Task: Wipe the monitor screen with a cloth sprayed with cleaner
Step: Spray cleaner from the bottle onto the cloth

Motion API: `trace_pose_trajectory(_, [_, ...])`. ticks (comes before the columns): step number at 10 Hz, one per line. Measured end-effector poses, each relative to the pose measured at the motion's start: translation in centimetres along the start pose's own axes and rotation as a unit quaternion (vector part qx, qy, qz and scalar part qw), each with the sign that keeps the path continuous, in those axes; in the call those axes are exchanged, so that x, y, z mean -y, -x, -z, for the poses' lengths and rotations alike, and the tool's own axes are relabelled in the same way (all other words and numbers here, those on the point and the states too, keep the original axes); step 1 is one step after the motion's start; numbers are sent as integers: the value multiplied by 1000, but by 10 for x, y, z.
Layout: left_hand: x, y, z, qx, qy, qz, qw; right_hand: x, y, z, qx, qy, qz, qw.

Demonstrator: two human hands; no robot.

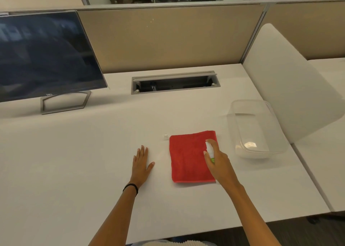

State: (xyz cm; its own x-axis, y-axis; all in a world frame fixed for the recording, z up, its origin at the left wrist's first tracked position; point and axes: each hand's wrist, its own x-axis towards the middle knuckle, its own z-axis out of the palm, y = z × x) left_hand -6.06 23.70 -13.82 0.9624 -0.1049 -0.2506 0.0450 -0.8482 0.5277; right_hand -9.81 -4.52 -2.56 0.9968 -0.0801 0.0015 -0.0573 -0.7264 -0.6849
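Observation:
A red cloth (188, 158) lies flat and folded square on the white desk (74, 161). My right hand (218, 160) is over the cloth's right side, wrapped around a small white spray bottle (210, 149) with a green band, its nozzle pointing down-left at the cloth. Just left of the cloth, my left hand (141, 161) rests palm down on the desk, fingers apart and holding nothing. The dark monitor (44, 55) stands on its grey stand at the far left, screen off.
A small white cap (165, 136) sits by the cloth's top left corner. To the right of the cloth stands a clear plastic tub (276, 137). An open cable hatch (174, 82) is set into the desk's back. A white side divider (283, 81) rises on the right.

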Motion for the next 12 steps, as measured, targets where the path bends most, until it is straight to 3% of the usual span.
trace_pose_trajectory(7, [-1, -1, -1, -3, 0, 2, 1000, -20, 5, 14, -41, 16, -57, 997])
trace_pose_trajectory(9, [0, 0, -1, -4, 3, -2, 1000, -21, 24, 2, 3, 30, -21, 999])
trace_pose_trajectory(11, [-1, 0, -1, -6, 6, -3, 1000, -28, 39, -10, 11, 7, -59, 998])
trace_pose_trajectory(12, [-1, 0, 0, -8, 9, -1, 1000, -28, 35, -4, -21, 2, -60, 998])
